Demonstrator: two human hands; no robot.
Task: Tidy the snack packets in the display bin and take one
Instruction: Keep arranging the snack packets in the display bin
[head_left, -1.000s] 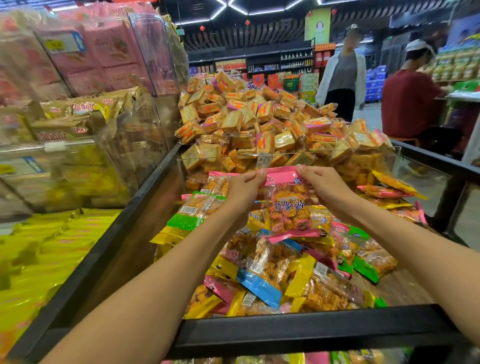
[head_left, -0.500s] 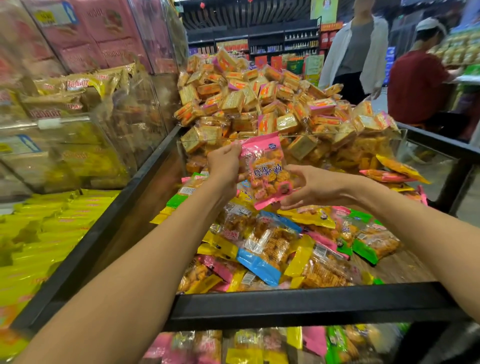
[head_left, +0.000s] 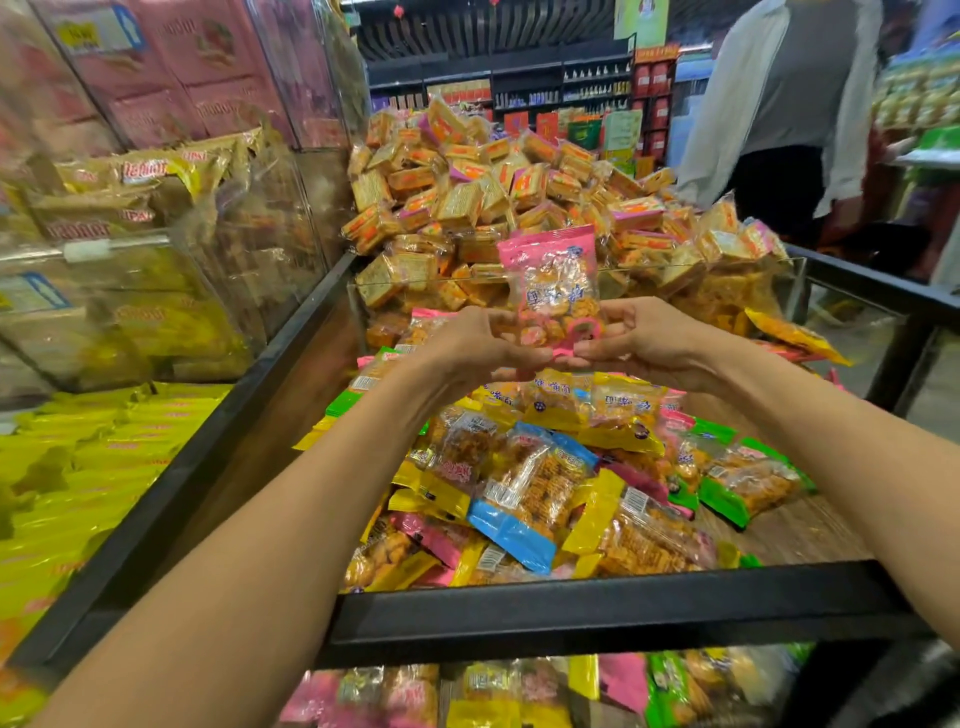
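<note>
A: Bin (head_left: 597, 605) first: black-framed, loose packets (head_left: 524, 493) are lying heaped inside it. Where is the chosen one sitting relative to that?

B: Above the bin's middle, clear of the heap. The pink packet (head_left: 556, 291) is standing upright, its lower edge being pinched by the left hand (head_left: 467, 348) and the right hand (head_left: 644, 343), both clenched on it.

A: How should the taking go?

B: I'd judge one hand should be keeping a firm pinch on the seal while lifting straight toward the body, not crushing the contents.

A: And versus half a second ago?

B: It was tilted then, gripped by its sides; now it is being held upright from below.
</note>
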